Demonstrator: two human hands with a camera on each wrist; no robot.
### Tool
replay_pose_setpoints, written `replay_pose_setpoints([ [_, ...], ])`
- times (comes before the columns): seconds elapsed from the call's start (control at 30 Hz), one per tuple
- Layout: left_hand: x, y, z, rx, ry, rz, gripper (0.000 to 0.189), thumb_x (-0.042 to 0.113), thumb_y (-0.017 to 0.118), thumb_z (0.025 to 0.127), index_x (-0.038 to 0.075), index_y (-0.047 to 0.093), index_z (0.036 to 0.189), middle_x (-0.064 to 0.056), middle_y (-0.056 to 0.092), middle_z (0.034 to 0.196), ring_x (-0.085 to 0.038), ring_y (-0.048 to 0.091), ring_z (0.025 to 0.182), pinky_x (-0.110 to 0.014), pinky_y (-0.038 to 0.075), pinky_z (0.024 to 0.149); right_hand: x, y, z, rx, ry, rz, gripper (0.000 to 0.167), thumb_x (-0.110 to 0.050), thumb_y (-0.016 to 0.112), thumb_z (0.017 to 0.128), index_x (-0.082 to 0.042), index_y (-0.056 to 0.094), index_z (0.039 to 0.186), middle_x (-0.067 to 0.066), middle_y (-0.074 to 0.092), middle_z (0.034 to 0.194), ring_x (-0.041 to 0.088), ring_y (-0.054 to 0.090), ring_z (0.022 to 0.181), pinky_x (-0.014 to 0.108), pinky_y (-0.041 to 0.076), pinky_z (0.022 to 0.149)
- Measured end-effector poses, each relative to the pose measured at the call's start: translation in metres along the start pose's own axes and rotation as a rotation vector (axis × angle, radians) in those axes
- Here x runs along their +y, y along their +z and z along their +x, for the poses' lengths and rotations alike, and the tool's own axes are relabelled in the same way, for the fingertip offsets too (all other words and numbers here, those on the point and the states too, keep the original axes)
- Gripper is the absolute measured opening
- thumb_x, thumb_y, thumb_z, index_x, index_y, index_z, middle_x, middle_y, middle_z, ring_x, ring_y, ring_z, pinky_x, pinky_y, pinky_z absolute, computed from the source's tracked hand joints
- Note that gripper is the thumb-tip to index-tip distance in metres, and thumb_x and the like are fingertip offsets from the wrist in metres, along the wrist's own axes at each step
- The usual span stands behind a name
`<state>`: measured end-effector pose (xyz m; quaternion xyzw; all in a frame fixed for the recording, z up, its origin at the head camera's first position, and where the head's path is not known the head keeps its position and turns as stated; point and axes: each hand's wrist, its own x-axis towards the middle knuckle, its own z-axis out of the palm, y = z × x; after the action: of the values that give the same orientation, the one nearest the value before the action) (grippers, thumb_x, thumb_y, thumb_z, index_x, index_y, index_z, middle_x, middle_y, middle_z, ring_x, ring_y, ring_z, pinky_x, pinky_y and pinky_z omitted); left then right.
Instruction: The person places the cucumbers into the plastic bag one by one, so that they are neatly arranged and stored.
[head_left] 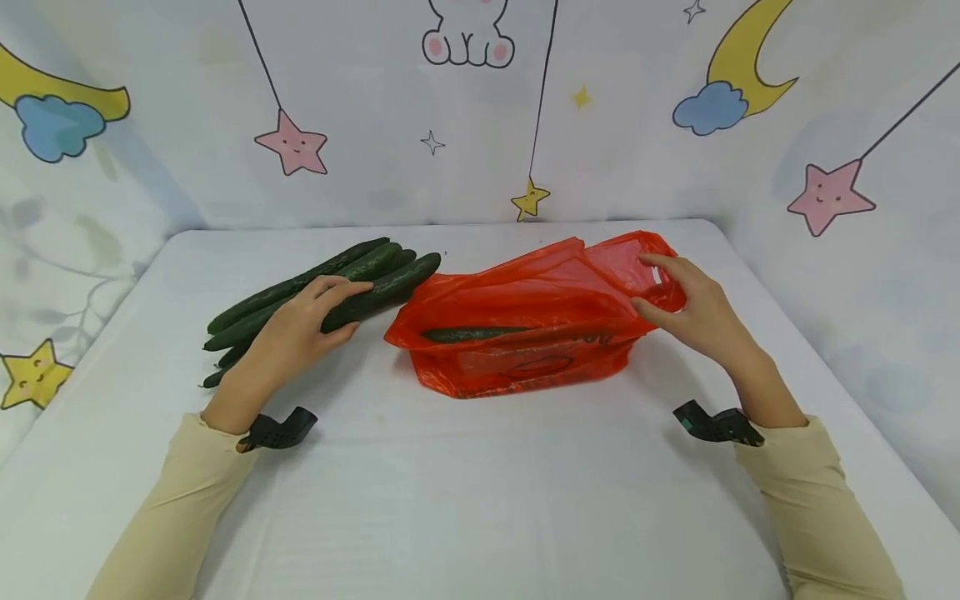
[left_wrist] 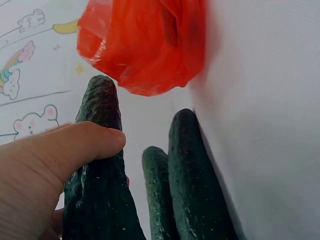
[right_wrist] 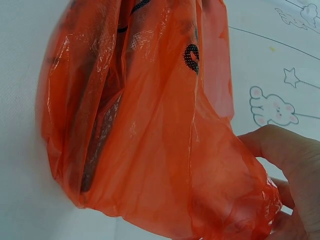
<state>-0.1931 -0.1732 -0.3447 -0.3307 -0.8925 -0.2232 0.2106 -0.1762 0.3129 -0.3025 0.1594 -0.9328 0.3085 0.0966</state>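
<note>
My left hand [head_left: 296,333] grips a dark green cucumber [head_left: 397,283], its thumb lying over the top in the left wrist view. Beside it, several more cucumbers [head_left: 258,302] lie side by side on the left of the table; two of these cucumbers [left_wrist: 192,175] show clearly in the left wrist view. A red plastic bag [head_left: 517,367] lies on its side at centre, its mouth spread, with part of a cucumber [head_left: 472,334] visible inside. At the bag's right end, my right hand [head_left: 705,312] pinches the plastic between thumb and fingers; its fingertips are partly hidden in the right wrist view.
A white-covered table [head_left: 480,483] extends in front of the bag. Behind it hangs a white backdrop [head_left: 375,183] printed with stars, moons and clouds. Each wrist carries a black strap-like device [head_left: 281,429].
</note>
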Motion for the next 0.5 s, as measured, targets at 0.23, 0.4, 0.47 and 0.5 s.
replay_pose_setpoints([
  [0.23,0.008,-0.004,0.006,0.049,0.004,-0.012,0.053,-0.004,0.078,0.078,0.001,0.056,0.125,-0.015,0.060,0.121,-0.032,0.059,0.112,-0.049,0.049,0.092,-0.002,-0.002,0.003,0.005,0.004,-0.014,0.061,-0.009,0.070,0.088,-0.007,0.045,0.144,0.021,0.048,0.137,0.038,0.048,0.118,0.019,0.049,0.077],
  [0.4,0.013,-0.005,0.010,0.076,0.026,-0.012,0.050,-0.003,0.079,0.078,0.003,0.058,0.124,-0.015,0.060,0.120,-0.030,0.059,0.110,-0.047,0.051,0.090,-0.001,0.001,0.004,-0.003,0.009,0.004,0.062,-0.008,0.070,0.088,-0.006,0.043,0.145,0.022,0.047,0.139,0.041,0.046,0.119,0.053,0.055,0.082],
  [0.47,0.015,-0.005,0.012,0.073,0.037,-0.013,0.050,-0.003,0.079,0.078,0.003,0.058,0.124,-0.015,0.060,0.120,-0.030,0.059,0.110,-0.047,0.051,0.089,0.001,0.002,0.003,-0.007,0.005,0.018,0.063,-0.007,0.069,0.088,-0.005,0.042,0.145,0.024,0.045,0.139,0.044,0.045,0.120,0.063,0.050,0.082],
  [0.5,0.016,-0.005,0.013,0.069,0.043,-0.013,0.051,-0.002,0.079,0.078,0.003,0.059,0.124,-0.015,0.060,0.121,-0.031,0.059,0.110,-0.047,0.051,0.089,0.002,0.002,0.002,-0.008,0.006,0.018,0.063,-0.007,0.070,0.088,-0.005,0.042,0.145,0.025,0.045,0.139,0.044,0.045,0.119,0.064,0.050,0.082],
])
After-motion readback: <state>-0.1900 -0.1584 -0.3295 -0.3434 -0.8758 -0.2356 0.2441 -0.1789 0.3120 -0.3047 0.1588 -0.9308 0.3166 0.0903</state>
